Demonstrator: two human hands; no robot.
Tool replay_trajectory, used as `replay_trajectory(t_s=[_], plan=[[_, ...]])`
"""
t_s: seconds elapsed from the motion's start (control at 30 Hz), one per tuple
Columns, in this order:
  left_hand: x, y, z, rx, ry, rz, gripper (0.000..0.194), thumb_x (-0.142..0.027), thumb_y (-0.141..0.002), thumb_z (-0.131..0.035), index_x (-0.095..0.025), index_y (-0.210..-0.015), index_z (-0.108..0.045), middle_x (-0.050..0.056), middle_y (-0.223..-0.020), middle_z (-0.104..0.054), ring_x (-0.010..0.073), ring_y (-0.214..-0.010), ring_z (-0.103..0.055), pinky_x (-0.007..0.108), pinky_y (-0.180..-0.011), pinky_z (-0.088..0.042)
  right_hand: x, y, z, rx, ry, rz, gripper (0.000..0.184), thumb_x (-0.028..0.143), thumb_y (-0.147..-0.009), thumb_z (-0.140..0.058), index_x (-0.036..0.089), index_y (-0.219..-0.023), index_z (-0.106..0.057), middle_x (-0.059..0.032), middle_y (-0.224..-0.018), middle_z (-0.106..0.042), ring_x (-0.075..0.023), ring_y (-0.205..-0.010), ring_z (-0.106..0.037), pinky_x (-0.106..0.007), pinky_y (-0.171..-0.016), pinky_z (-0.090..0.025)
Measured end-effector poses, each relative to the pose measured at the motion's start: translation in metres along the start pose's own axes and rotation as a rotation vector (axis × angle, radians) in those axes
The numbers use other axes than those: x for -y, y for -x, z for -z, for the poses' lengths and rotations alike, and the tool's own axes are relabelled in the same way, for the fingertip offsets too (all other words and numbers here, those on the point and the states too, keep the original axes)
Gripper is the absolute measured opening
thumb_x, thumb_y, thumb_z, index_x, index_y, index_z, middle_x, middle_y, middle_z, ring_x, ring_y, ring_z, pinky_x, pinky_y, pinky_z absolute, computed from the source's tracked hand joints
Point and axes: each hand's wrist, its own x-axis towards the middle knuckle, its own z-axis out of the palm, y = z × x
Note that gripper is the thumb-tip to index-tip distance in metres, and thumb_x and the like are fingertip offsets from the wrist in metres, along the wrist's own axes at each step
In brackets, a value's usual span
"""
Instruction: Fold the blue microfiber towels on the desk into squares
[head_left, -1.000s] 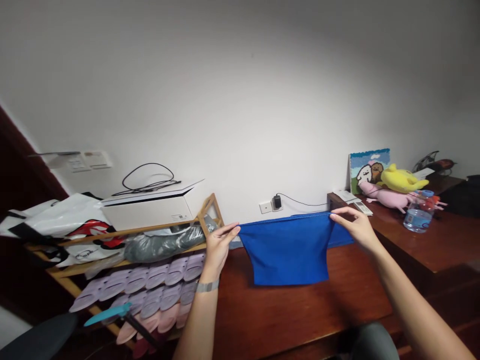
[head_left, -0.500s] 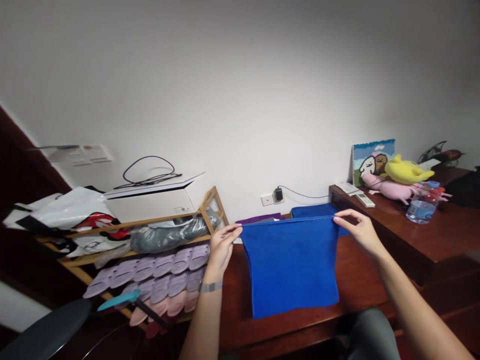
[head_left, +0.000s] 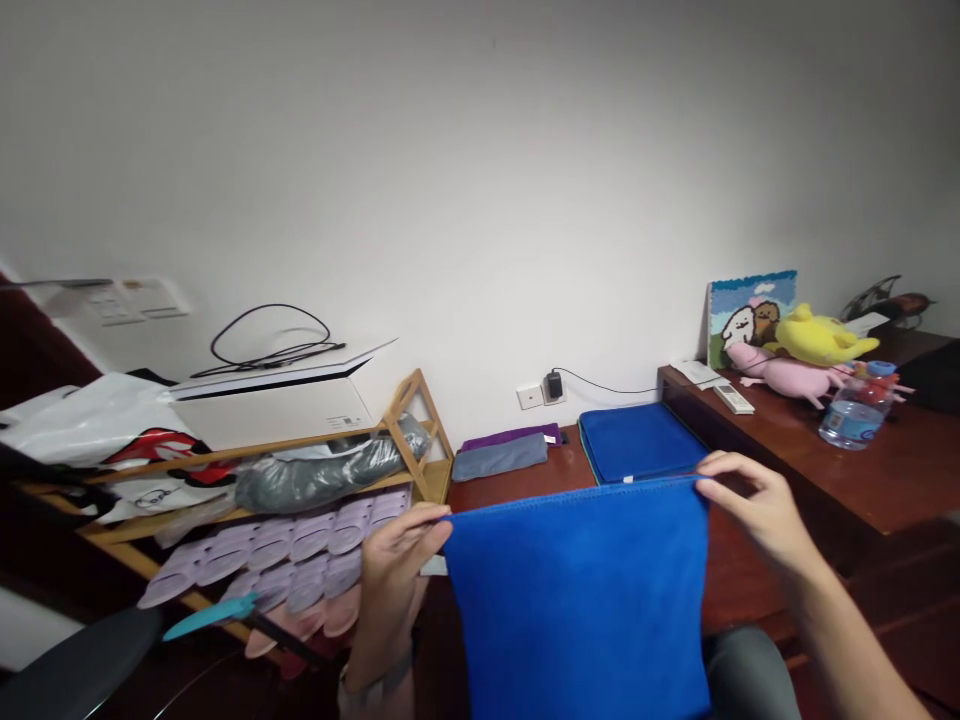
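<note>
A blue cloth (head_left: 581, 600) hangs spread between my two hands, its stitched top edge stretched nearly level. My left hand (head_left: 397, 560) pinches the upper left corner. At the upper right corner, my right hand (head_left: 750, 500) grips it between thumb and fingers. The cloth's lower end runs out of the picture. Behind it on the reddish-brown table (head_left: 517, 490) lies a flat stack of folded blue cloth (head_left: 637, 440). Left of that stack are a folded grey cloth (head_left: 501, 458) and a folded purple cloth (head_left: 517, 436).
A wooden rack (head_left: 420, 400) at the left holds a white box (head_left: 277, 410), bags and rows of slippers (head_left: 292, 540). On the raised surface at the right stand a water bottle (head_left: 856, 410), plush toys (head_left: 817, 335) and a remote (head_left: 733, 399). A black charger (head_left: 553, 383) is in the wall socket.
Both hands have brought the blue cloth lower and closer, and they are farther apart. The folded cloths behind it show more fully now.
</note>
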Motion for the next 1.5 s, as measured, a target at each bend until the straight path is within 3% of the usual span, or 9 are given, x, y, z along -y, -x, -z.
replay_trajectory(t_s=[0.17,0.37,0.5,0.63,0.7,0.87,1.0,1.33,1.5], plan=[[0.093,-0.048,-0.003,0.033,-0.079,0.1,0.053,-0.047,-0.066,-0.09,-0.017,-0.107,-0.076,0.005,-0.086,-0.077,0.0197,-0.079,-0.073,0.028,-0.072,-0.058,-0.104,-0.041,-0.054,0.117,0.038,-0.188,0.052,0.065,-0.074,-0.081,0.018,-0.095,-0.078,-0.0071,-0.084,-0.076,-0.0196,-0.077,-0.069,-0.031,-0.07,-0.057],[0.205,-0.077,-0.025,-0.006,-0.572,0.096,0.036,-0.042,-0.085,-0.07,-0.016,-0.108,-0.075,0.015,-0.102,-0.079,0.0312,-0.106,-0.073,0.05,-0.101,-0.055,-0.226,-0.053,-0.14,0.09,0.325,-0.276,0.047,0.058,-0.085,-0.063,0.017,-0.103,-0.077,-0.0152,-0.103,-0.078,-0.0286,-0.1,-0.073,-0.046,-0.097,-0.056],[0.247,-0.035,-0.037,0.071,-0.707,0.041,0.03,-0.035,-0.09,-0.062,-0.02,-0.11,-0.078,0.015,-0.129,-0.074,0.0339,-0.132,-0.061,0.055,-0.12,-0.04,-0.259,-0.001,-0.165,0.141,0.403,-0.245,0.043,0.045,-0.092,-0.054,0.017,-0.116,-0.076,-0.0175,-0.128,-0.073,-0.0315,-0.126,-0.065,-0.051,-0.115,-0.045],[0.286,0.042,-0.023,0.391,-1.108,-0.169,0.048,-0.04,-0.102,-0.049,-0.026,-0.147,-0.06,0.008,-0.159,-0.053,0.0291,-0.149,-0.045,0.052,-0.124,-0.037,-0.283,0.077,-0.154,0.363,0.655,-0.107,0.057,0.047,-0.101,-0.042,0.016,-0.145,-0.062,-0.0126,-0.155,-0.056,-0.0292,-0.147,-0.046,-0.05,-0.125,-0.034],[0.301,0.075,-0.009,0.448,-1.266,-0.205,0.055,-0.044,-0.106,-0.043,-0.026,-0.157,-0.046,0.007,-0.165,-0.043,0.0278,-0.152,-0.04,0.052,-0.123,-0.038,-0.291,0.111,-0.141,0.45,0.793,-0.081,0.064,0.052,-0.105,-0.037,0.016,-0.156,-0.049,-0.0103,-0.162,-0.046,-0.0274,-0.154,-0.036,-0.049,-0.128,-0.029],[0.307,0.118,0.023,0.455,-1.424,-0.177,0.059,-0.046,-0.107,-0.038,-0.026,-0.162,-0.036,0.007,-0.168,-0.037,0.0287,-0.153,-0.038,0.054,-0.122,-0.04,-0.289,0.148,-0.12,0.584,0.949,-0.057,0.067,0.056,-0.107,-0.029,0.02,-0.163,-0.035,-0.007,-0.168,-0.034,-0.0247,-0.156,-0.03,-0.048,-0.129,-0.027],[0.294,0.131,0.026,0.416,-1.461,-0.223,0.06,-0.043,-0.106,-0.041,-0.028,-0.163,-0.034,0.006,-0.165,-0.041,0.0298,-0.151,-0.042,0.055,-0.122,-0.041,-0.282,0.155,-0.116,0.591,0.975,-0.021,0.065,0.055,-0.108,-0.029,0.022,-0.164,-0.033,-0.006,-0.168,-0.033,-0.0257,-0.156,-0.031,-0.05,-0.128,-0.029],[0.284,0.131,-0.077,0.686,-1.282,-0.299,0.057,-0.039,-0.108,-0.035,-0.026,-0.163,-0.031,0.006,-0.167,-0.039,0.0281,-0.154,-0.036,0.054,-0.125,-0.037,-0.258,0.169,-0.136,0.599,0.977,0.032,0.063,0.051,-0.109,-0.026,0.019,-0.164,-0.032,-0.007,-0.168,-0.03,-0.0262,-0.157,-0.028,-0.05,-0.129,-0.026],[0.288,0.139,-0.059,0.72,-1.307,-0.27,0.058,-0.037,-0.108,-0.033,-0.026,-0.164,-0.028,0.006,-0.168,-0.038,0.0276,-0.155,-0.035,0.054,-0.125,-0.036,-0.253,0.178,-0.148,0.662,0.924,0.099,0.062,0.05,-0.109,-0.027,0.021,-0.164,-0.03,-0.0066,-0.168,-0.031,-0.025,-0.156,-0.032,-0.047,-0.128,-0.029]])
